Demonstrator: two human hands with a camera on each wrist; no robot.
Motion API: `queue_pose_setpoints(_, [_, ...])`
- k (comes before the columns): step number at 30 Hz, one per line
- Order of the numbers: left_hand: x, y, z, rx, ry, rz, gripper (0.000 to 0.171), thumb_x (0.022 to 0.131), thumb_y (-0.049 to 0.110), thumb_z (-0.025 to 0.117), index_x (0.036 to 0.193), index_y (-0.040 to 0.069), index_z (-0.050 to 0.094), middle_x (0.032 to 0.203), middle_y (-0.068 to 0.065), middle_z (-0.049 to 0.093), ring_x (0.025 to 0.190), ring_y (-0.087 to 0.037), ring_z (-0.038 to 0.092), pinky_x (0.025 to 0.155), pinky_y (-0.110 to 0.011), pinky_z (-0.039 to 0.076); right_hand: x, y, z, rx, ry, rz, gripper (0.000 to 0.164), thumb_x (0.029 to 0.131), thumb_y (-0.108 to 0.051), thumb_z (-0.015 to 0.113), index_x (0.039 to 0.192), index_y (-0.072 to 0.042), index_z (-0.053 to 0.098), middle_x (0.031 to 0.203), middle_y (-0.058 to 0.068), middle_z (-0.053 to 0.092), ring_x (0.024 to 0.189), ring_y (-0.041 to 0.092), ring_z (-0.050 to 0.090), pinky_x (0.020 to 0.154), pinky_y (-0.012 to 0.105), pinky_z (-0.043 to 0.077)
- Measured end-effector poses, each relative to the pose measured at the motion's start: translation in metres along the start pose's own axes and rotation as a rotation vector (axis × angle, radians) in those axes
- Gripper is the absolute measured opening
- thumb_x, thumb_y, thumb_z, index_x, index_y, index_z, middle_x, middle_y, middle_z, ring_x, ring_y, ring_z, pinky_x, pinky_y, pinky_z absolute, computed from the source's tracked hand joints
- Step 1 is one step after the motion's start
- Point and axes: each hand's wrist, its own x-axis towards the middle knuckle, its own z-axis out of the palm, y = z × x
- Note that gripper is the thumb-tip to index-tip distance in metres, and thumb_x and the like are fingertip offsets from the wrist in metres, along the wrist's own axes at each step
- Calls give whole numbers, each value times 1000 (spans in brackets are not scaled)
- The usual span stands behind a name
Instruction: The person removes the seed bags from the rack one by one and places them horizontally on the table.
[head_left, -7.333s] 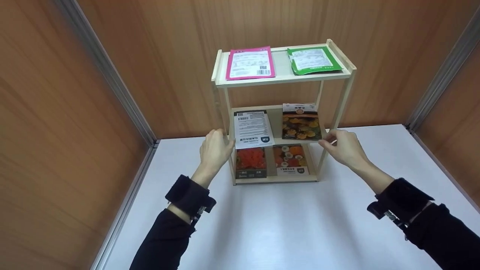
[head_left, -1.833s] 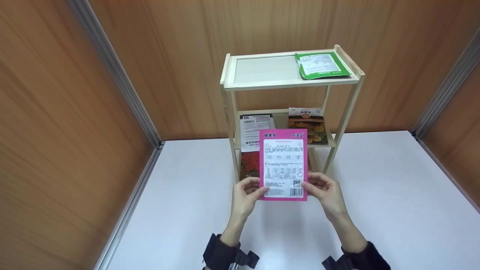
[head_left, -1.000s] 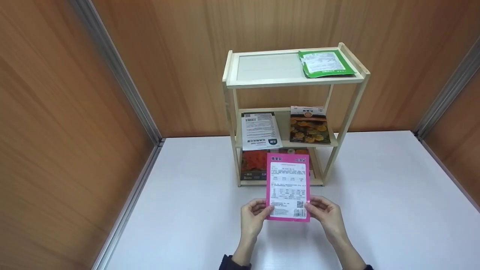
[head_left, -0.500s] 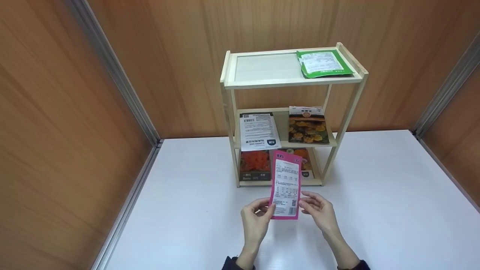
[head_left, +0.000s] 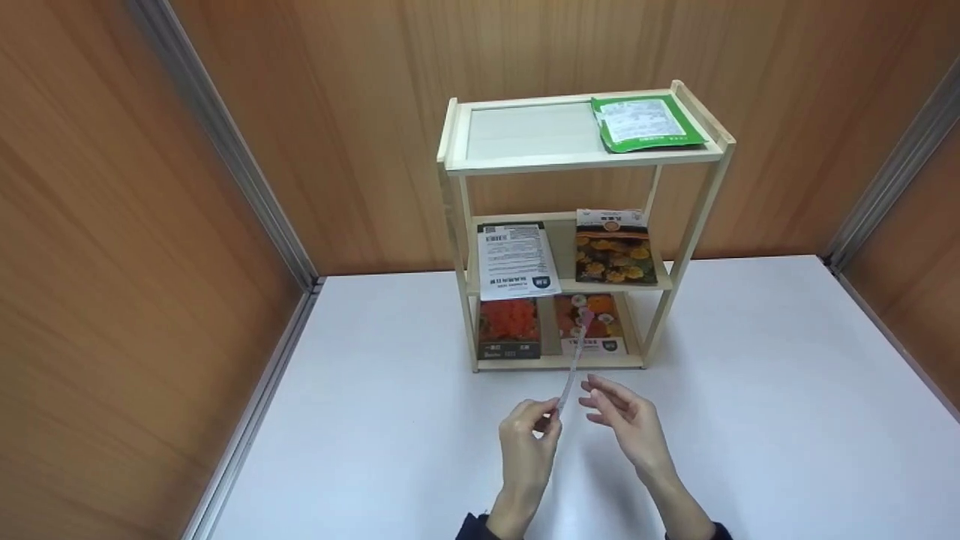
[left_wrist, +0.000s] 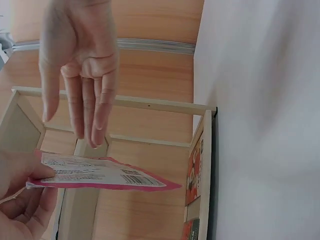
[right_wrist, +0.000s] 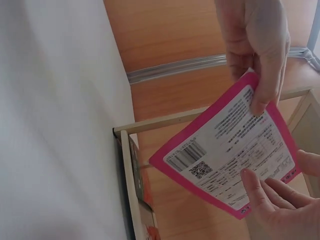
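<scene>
My left hand (head_left: 525, 450) pinches a pink seed packet (head_left: 573, 367) between thumb and fingers, above the table in front of the wooden shelf. The packet is turned almost edge-on in the head view. In the right wrist view its white label with barcode and QR code shows, and the packet (right_wrist: 200, 172) hangs tilted. My right hand (head_left: 634, 431) is just to the right of it with fingers loosely extended, holding nothing. From the left wrist, the right hand (left_wrist: 87, 70) appears apart from the packet, fingers nearly straight.
The three-tier wooden shelf (head_left: 547, 166) stands at the back of the white table (head_left: 375, 405). A green packet (head_left: 646, 124) lies on top. On the middle tier are a white-backed packet (head_left: 516, 259) and a yellow-flower packet (head_left: 613, 247); below, a red-flower packet (head_left: 509, 328) and a mixed-flower packet (head_left: 604, 345).
The pink packet left the top tier and came forward, held in both hands. Since then the right hand has let go, and the packet has turned edge-on in the left hand.
</scene>
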Motion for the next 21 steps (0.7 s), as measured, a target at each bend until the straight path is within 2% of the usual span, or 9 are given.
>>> queue_pose_setpoints(4, [-5, 0, 6, 121, 2, 70, 21, 67, -10, 66, 84, 3, 69, 72, 2, 59, 65, -2, 53, 56, -10, 44, -4, -1, 5, 42, 6, 10, 40, 89, -15, 54, 119, 11, 47, 115, 25, 53, 93, 27, 60, 74, 31, 50])
queue_pose_setpoints(9, [-10, -4, 11, 244, 37, 233, 21, 64, -9, 69, 82, 3, 70, 73, 2, 59, 67, -6, 52, 56, -8, 42, -8, -5, 10, 68, 54, 50, 43, 89, -13, 53, 120, 15, 43, 112, 29, 52, 91, 29, 60, 74, 32, 50])
queue_pose_setpoints(11, [-11, -5, 13, 306, 48, 301, 21, 63, -7, 71, 81, 3, 70, 74, 1, 59, 67, -7, 52, 57, -8, 42, -8, 1, 8, 127, 54, 18, 44, 89, -14, 53, 120, 16, 42, 110, 29, 54, 90, 29, 61, 73, 32, 51])
queue_pose_setpoints(12, [-12, -5, 13, 342, 55, 332, 21, 63, -6, 72, 81, 4, 70, 75, 1, 59, 67, -7, 52, 57, -9, 43, -4, 15, 5, 169, 47, -17, 42, 90, -12, 52, 120, 15, 42, 110, 28, 55, 89, 29, 61, 72, 31, 51])
queue_pose_setpoints(14, [-13, -5, 14, 414, 72, 392, 21, 62, -4, 74, 81, 5, 71, 75, 0, 59, 66, -7, 51, 57, -10, 43, 5, 47, 0, 203, 71, -22, 42, 88, -20, 55, 120, 7, 49, 106, 21, 60, 87, 25, 62, 70, 30, 51])
queue_pose_setpoints(16, [-14, -6, 15, 473, 93, 445, 21, 62, -1, 74, 81, 6, 71, 75, 1, 58, 64, -7, 49, 55, -11, 41, 12, 74, -6, 259, 66, -64, 38, 89, -18, 54, 119, 5, 51, 103, 19, 62, 85, 26, 63, 68, 32, 52])
queue_pose_setpoints(18, [-15, -7, 16, 512, 114, 483, 19, 63, 2, 73, 82, 7, 71, 75, 1, 58, 63, -7, 48, 53, -13, 40, 19, 101, -10, 249, 94, -61, 35, 89, -19, 54, 117, 2, 54, 100, 16, 63, 83, 26, 63, 67, 33, 52])
queue_pose_setpoints(19, [-16, -8, 16, 523, 122, 497, 19, 64, 3, 72, 82, 8, 71, 75, 2, 58, 63, -8, 48, 53, -15, 39, 17, 97, -9, 244, 108, -43, 37, 88, -21, 55, 117, 3, 53, 100, 17, 63, 82, 26, 63, 66, 34, 52])
queue_pose_setpoints(21, [-17, -8, 16, 537, 133, 517, 18, 66, 6, 70, 83, 9, 71, 76, 2, 58, 64, -8, 47, 52, -17, 38, 16, 98, -10, 279, 105, -69, 38, 89, -17, 54, 117, 8, 51, 99, 21, 62, 81, 29, 63, 65, 35, 52])
